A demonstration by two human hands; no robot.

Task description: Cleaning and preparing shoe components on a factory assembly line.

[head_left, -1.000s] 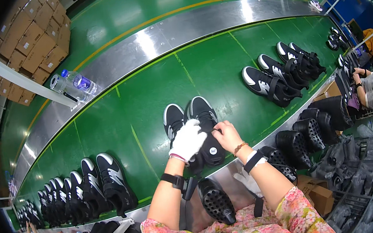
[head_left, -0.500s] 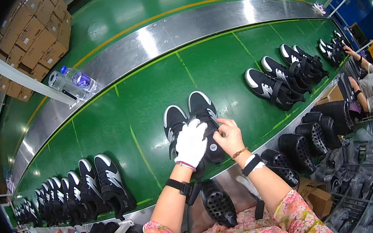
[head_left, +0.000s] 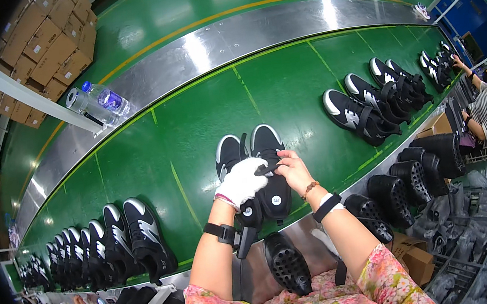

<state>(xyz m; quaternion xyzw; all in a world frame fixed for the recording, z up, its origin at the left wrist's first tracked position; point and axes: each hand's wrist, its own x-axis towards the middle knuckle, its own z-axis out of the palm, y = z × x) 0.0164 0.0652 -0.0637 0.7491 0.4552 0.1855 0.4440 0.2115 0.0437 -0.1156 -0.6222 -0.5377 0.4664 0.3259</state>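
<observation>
A pair of black sneakers with silver toe caps lies on the green belt before me, toes pointing away: a left sneaker (head_left: 228,149) and a right sneaker (head_left: 266,140). Across the right sneaker, a black strap (head_left: 266,169) is pinched between my two hands. My left hand (head_left: 240,183), in a white glove, grips one part of it and covers much of the left sneaker. My bare right hand (head_left: 295,173) has thumb and fingers closed on the strap from the right side. On the left sneaker, a loose strap (head_left: 244,144) sticks up beside the laces.
Finished-looking sneakers (head_left: 145,238) line the belt at left, and more sneakers (head_left: 359,116) sit at right. Black shoe lasts (head_left: 288,266) stand along the near edge. Two bottles (head_left: 107,101) rest on the metal border (head_left: 220,49). A co-worker (head_left: 484,106) reaches in at far right.
My hands have come together over the right sneaker and now hold its strap raised between them. The left sneaker's strap now stands up. The right sneaker has shifted slightly nearer.
</observation>
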